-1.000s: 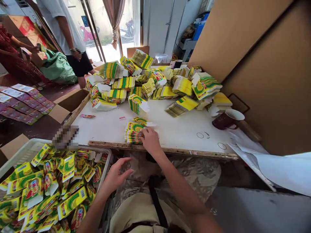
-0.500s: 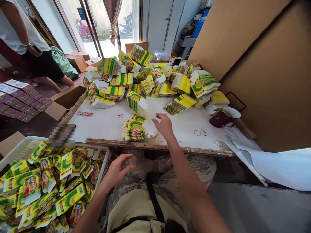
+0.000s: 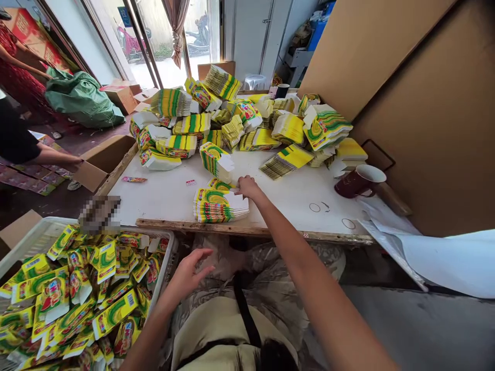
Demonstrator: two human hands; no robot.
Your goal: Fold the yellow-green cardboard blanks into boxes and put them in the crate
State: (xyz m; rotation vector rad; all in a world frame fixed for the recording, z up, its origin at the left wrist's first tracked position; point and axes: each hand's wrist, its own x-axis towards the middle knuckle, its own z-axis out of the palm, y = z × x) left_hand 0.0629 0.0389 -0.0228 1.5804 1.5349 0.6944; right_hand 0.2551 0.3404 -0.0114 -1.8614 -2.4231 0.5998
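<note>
Left of a fanned stack [image 3: 218, 206] of yellow-and-green cartons, a co-worker's arm [image 3: 60, 156] stretches to an open cardboard box [image 3: 91, 176], while a white crate [image 3: 36, 236] brims with loose cartons [image 3: 116, 313]. The left hand [image 3: 187, 278] hangs nearer the wearer than the stack and a little to its left, below the counter [image 3: 170, 203], thumb and fingers apart around nothing, the gap facing right. The stack itself lies flat on the counter near its wooden front edge, its long axis running left to right, roughly along that edge, white flaps pointing right. Just behind it sits a single carton [image 3: 219, 184], and behind that a bundle [image 3: 216, 161]. The right hand [image 3: 248, 186], the nearer of the two, is at the stack's far right corner, its arm crossing the counter from the right; from its fingers the stack lies to the left and toward the wearer, the single carton directly left. Those fingers are curled and partly hidden, and whether they touch either cannot be told. Well to the right of the stack are a rubber band [image 3: 314, 212] and, beyond it, a maroon mug [image 3: 348, 186].
</note>
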